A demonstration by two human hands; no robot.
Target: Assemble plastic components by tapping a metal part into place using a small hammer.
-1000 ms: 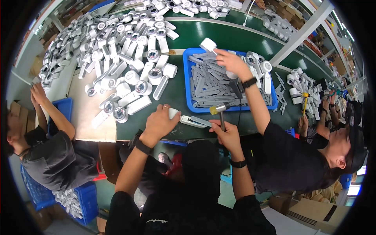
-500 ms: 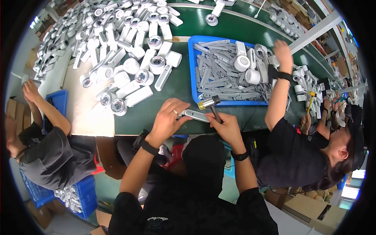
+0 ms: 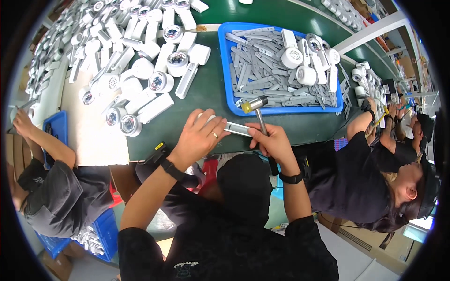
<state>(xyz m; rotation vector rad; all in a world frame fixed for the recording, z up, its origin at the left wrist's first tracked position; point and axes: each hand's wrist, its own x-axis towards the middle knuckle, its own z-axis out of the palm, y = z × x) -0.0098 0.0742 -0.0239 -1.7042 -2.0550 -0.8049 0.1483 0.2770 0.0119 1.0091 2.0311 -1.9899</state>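
Note:
My left hand (image 3: 199,138) is wrapped round one end of a white handheld fan (image 3: 236,129), whose slim handle with a grey strip points to the right. The fan's other end is hidden under my fingers. In my right hand (image 3: 272,142) is a small hammer (image 3: 260,119) with a yellow face on one side and a dark one on the other. Its head stands above my fingers, and its handle runs down through my palm. My right thumb and fingertips also touch the tip of the fan's handle.
Ahead stands a blue tray (image 3: 227,89) of grey strips (image 3: 255,63), with several white fans on top. Many more fans (image 3: 159,82) are piled at the left on the green table (image 3: 204,98). Co-workers sit at both sides; one arm (image 3: 360,124) is close at the right.
My left hand has shifted further over the fan. The hammer's handle now extends below my right hand. The right co-worker's hand has drawn back from the tray. The whole view has shifted slightly.

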